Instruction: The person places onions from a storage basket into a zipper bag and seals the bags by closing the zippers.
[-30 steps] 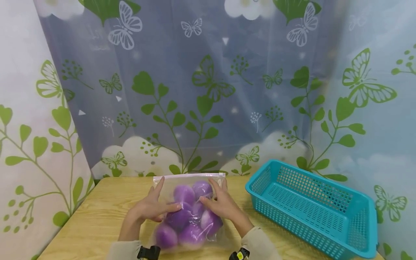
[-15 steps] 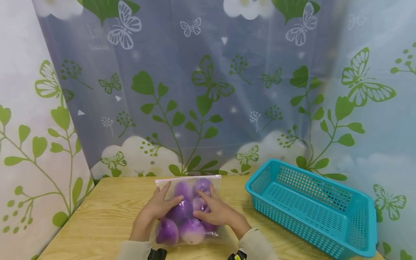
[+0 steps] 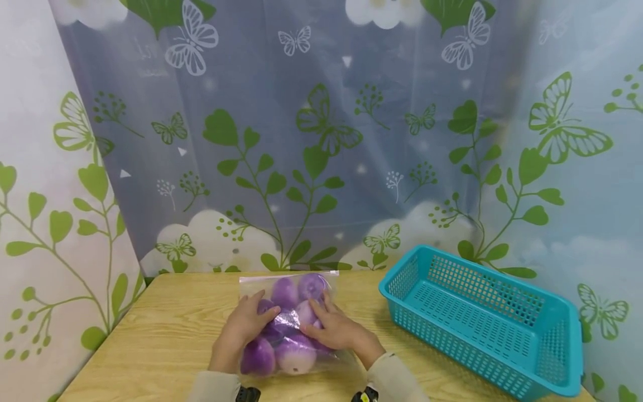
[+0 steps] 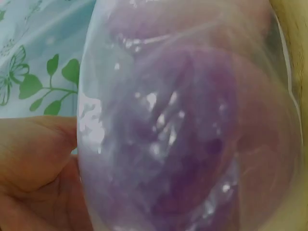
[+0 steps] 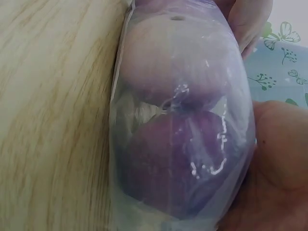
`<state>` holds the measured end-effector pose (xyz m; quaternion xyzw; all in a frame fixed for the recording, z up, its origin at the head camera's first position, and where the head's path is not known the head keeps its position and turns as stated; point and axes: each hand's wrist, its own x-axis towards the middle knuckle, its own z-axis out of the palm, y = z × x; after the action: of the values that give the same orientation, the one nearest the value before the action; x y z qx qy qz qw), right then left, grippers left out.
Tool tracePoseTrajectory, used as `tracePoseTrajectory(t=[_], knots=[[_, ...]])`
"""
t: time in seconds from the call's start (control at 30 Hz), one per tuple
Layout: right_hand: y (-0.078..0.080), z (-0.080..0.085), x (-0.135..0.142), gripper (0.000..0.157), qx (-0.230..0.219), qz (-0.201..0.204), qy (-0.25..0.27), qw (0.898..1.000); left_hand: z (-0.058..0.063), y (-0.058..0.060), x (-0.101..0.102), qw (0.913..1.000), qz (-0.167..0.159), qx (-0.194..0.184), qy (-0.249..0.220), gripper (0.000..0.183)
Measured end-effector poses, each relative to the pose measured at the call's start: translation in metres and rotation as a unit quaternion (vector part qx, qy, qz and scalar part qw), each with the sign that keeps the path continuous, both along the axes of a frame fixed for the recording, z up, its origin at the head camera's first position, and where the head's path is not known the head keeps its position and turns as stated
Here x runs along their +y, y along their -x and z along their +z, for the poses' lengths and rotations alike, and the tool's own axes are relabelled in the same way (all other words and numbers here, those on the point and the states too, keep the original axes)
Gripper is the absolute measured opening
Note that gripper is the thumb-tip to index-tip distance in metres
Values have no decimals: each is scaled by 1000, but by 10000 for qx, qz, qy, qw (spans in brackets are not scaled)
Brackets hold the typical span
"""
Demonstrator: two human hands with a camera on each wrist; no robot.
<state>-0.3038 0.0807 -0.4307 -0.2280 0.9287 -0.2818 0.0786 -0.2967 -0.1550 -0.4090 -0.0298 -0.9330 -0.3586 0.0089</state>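
A clear zip bag (image 3: pixel 250 286) lies flat on the table, its white slider strip at the far edge. Several round purple-and-white, onion-like bulbs (image 3: pixel 296 356) fill it. On its left side rests my left hand (image 3: pixel 243 322), thumb over the plastic and fingers spread towards the far edge. My right hand (image 3: pixel 337 330) lies on the right side, fingers spread over the bulbs. In the left wrist view the bag's bulging plastic covers much of the picture, with part of a hand (image 4: pixel 38 163) beside it. The right wrist view shows two bulbs (image 5: pixel 175 159) through the plastic close up.
A turquoise plastic basket (image 3: pixel 482 335) with perforated walls stands on the right of the wooden table (image 3: pixel 150 329). A printed curtain (image 3: pixel 321 184) with leaves and butterflies hangs behind the table and at both sides.
Both hands have come slightly closer together over the bag. The bag's far strip has drawn in and shifted a little left at its right end, and the bulbs have shifted. The basket has not moved.
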Motion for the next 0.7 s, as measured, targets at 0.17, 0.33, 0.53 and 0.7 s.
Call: tracePoseTrajectory(t=[0.17, 0.33, 0.53, 0.7], knots=[[-3, 4, -1, 77, 38, -111, 23, 9999, 5, -5, 5, 9985, 52, 341, 419, 62], [-4, 7, -1, 76, 97, -18, 123, 9999, 8, -7, 8, 9981, -33, 425, 437, 53], [0, 6, 0, 77, -5, 15, 285, 9996, 4, -6, 8, 9987, -28, 336, 380, 52], [2, 5, -1, 74, 154, -1, 333, 9993, -1, -3, 10, 9953, -262, 566, 734, 52]])
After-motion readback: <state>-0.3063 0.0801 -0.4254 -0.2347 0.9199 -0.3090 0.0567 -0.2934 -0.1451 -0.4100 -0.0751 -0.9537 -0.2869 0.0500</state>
